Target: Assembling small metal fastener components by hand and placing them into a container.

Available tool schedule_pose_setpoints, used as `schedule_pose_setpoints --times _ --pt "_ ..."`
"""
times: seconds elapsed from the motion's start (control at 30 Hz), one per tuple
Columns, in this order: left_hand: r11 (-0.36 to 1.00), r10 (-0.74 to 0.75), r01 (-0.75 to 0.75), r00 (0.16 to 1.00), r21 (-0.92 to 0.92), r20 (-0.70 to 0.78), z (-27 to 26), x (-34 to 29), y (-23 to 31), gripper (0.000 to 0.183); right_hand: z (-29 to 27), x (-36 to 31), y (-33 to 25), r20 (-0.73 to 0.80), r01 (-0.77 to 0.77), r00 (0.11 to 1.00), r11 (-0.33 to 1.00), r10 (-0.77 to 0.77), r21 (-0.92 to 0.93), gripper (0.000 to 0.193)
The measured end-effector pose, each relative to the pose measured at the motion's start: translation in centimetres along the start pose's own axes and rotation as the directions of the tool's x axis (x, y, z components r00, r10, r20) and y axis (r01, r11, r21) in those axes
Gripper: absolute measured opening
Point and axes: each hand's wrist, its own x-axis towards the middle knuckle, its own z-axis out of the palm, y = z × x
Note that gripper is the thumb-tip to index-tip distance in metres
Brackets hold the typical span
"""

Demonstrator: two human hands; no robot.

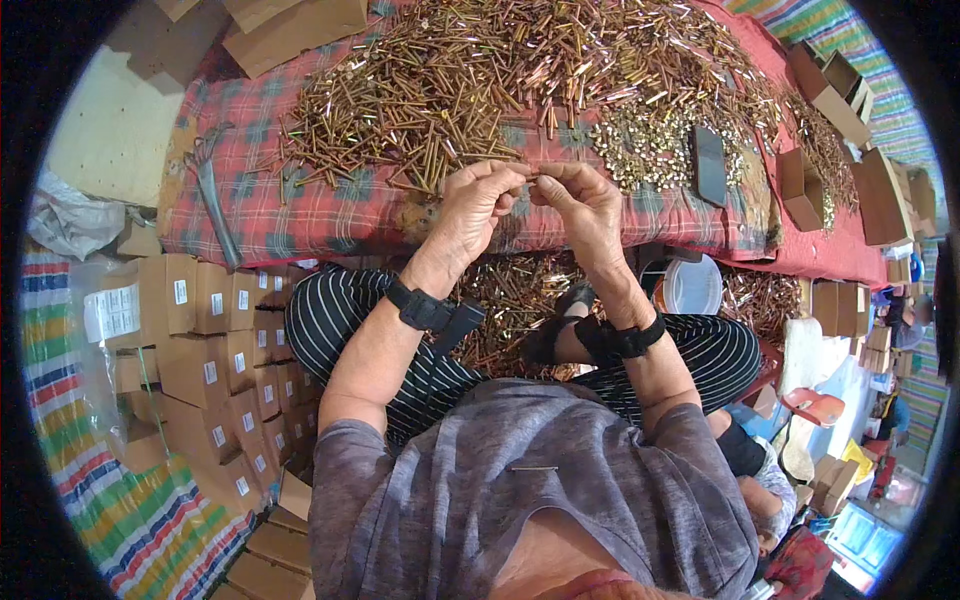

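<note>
My left hand (472, 208) and my right hand (585, 205) meet at the near edge of a table covered with red plaid cloth (330, 222). Both are closed in a pinch, fingertips almost touching, around a small thin metal piece (532, 178). The fingers hide most of it, so its exact kind does not show. Just beyond my hands lies a large heap of long brass-coloured bolts (420, 110). To the right of the bolts, small shiny nuts (640, 150) are spread over the cloth.
A dark phone (709, 165) lies among the nuts. A long metal tool (213, 195) rests at the table's left edge. Stacked cardboard boxes (205, 365) stand at left, and open boxes (800, 190) at right. More bolts (515, 300) and a clear bucket (690, 285) are below the table. Another person (765, 500) sits at lower right.
</note>
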Motion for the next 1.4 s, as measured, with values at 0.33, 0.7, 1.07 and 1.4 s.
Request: schedule_pose_setpoints --times 0.33,0.7,1.07,1.4 --pt "0.99 0.034 -0.041 0.998 0.133 0.055 0.1 -0.4 0.0 0.01 -0.4 -0.1 -0.7 0.094 0.151 0.989 0.763 -0.118 -0.629 0.018" --pt "0.991 0.013 -0.016 1.0 0.132 0.024 -0.2 -0.3 -0.4 0.007 -0.8 0.0 0.1 0.143 0.199 0.98 0.651 -0.139 -0.733 0.02" --pt "0.983 0.017 -0.037 0.994 0.181 0.109 -0.8 -0.6 -0.9 0.011 -0.5 -0.2 -0.5 0.151 0.203 0.979 0.613 -0.135 -0.764 0.044" --pt "-0.068 0.458 -0.018 0.888 0.998 0.047 -5.8 -0.9 2.4 0.019 -2.0 2.3 2.2 0.138 0.153 0.988 0.504 -0.067 -0.85 0.036"
